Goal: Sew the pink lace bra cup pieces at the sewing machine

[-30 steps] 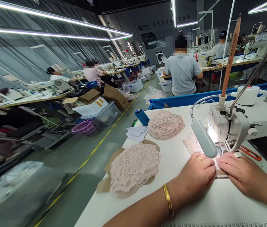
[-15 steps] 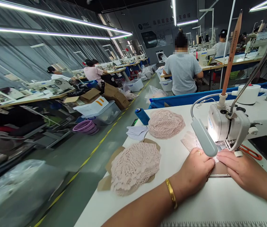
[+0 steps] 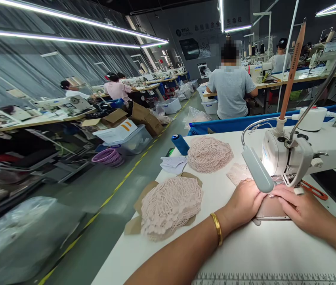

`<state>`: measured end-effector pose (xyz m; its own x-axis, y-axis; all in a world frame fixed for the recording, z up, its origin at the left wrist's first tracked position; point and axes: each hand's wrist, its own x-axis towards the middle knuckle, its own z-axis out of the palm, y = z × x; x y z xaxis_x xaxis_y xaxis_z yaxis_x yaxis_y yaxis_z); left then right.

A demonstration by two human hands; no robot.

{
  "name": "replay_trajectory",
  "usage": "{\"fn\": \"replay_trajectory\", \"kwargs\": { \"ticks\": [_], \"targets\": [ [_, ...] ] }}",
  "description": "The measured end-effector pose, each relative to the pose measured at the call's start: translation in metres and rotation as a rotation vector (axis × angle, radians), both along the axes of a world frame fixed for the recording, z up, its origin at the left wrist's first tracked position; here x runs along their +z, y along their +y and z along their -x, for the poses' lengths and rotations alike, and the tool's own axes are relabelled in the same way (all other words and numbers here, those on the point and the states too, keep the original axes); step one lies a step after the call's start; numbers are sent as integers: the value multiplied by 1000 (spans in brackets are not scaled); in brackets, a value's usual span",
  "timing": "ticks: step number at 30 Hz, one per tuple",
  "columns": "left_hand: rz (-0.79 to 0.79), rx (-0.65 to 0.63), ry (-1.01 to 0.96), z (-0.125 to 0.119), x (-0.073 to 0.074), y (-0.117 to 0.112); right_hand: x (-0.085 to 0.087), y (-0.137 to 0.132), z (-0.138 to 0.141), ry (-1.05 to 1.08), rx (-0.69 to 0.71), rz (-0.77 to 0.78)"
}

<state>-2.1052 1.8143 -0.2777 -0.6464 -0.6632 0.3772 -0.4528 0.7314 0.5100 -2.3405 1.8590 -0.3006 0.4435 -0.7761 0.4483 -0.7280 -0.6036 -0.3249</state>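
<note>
My left hand point(image 3: 243, 202) and my right hand point(image 3: 298, 208) lie side by side on the white table, fingers closed down on a pale pink lace piece point(image 3: 241, 173) that runs under the head of the white sewing machine point(image 3: 287, 156). The lace's far end shows beyond the machine's grey lamp point(image 3: 257, 169). The part under my fingers and the needle is hidden. A gold bangle sits on my left wrist. A pile of pink lace pieces point(image 3: 170, 206) lies on brown card to my left, and a second pile point(image 3: 209, 154) sits farther back.
A blue thread cone point(image 3: 180, 144) and white paper slips point(image 3: 172, 163) lie near the far pile. Red-handled scissors point(image 3: 313, 190) rest right of the machine. A ruler strip marks the table's near edge point(image 3: 269, 279). Other people sew at tables beyond, across an aisle with bins and boxes.
Both hands have slid forward toward the machine head with the lace. More of the lace now shows beyond the lamp, farther back on the table.
</note>
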Motion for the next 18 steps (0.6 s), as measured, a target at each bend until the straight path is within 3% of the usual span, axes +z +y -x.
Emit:
{"fn": "replay_trajectory", "kwargs": {
  "ticks": [7, 18],
  "targets": [
    [278, -120, -214, -8, -9, 14, -6, 9, 4, 182, 64, 197],
    [322, -133, -199, -11, -12, 16, -8, 8, 4, 146, 87, 199]
  ]
}}
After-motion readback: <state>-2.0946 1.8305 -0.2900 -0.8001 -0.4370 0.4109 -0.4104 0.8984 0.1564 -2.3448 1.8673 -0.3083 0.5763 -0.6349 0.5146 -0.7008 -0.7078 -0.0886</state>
